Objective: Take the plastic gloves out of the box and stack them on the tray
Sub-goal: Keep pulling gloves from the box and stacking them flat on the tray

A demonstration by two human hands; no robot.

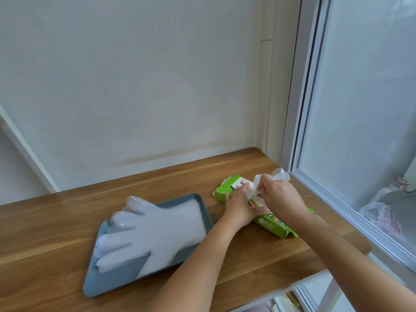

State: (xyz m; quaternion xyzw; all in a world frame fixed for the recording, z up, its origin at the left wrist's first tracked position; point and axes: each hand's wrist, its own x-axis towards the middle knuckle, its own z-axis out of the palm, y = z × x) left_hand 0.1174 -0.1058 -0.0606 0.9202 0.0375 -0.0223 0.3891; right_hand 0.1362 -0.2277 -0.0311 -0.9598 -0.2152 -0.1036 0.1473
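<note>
Right hand [279, 194] is pinched shut on a crumpled plastic glove [279, 175] half out of the green box [270, 221], left hand [242, 206] pressing flat on the box top to pin it; box long axis runs far-left to near-right on the wooden table [56, 221]. Tray [108, 282] with the stack of gloves [153, 230] lies left and slightly near of the grip, so the carry goes left across the left forearm, judging by layout. Box slot and glove's lower end are hidden behind both hands, can't tell if it's clear of the box
</note>
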